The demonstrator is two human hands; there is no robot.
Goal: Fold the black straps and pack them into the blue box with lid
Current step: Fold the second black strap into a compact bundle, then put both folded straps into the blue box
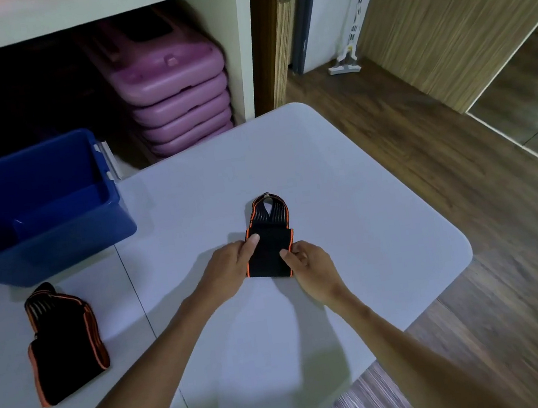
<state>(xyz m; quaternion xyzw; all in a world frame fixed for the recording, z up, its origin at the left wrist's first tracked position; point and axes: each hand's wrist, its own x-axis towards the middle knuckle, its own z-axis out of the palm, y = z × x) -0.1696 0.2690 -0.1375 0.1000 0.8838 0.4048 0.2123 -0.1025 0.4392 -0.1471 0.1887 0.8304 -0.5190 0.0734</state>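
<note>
Both hands on one folded black strap with orange edging [268, 248] mid-table on the white table [345, 193]: left hand [231, 268] pinches its left edge with thumb on top, right hand [311, 267] pinches the right edge near the lower corner, strap lying flat with its ribbed loop end pointing away from the person. Second black strap [63, 340] lies loosely bunched on the table at far left, untouched, well apart from the hands. Blue box [56, 226] sits open at the table's back left, just beyond the second strap, interior looks empty, lid not made out; stacked purple plastic steps [175, 89] under the white shelf behind.
</note>
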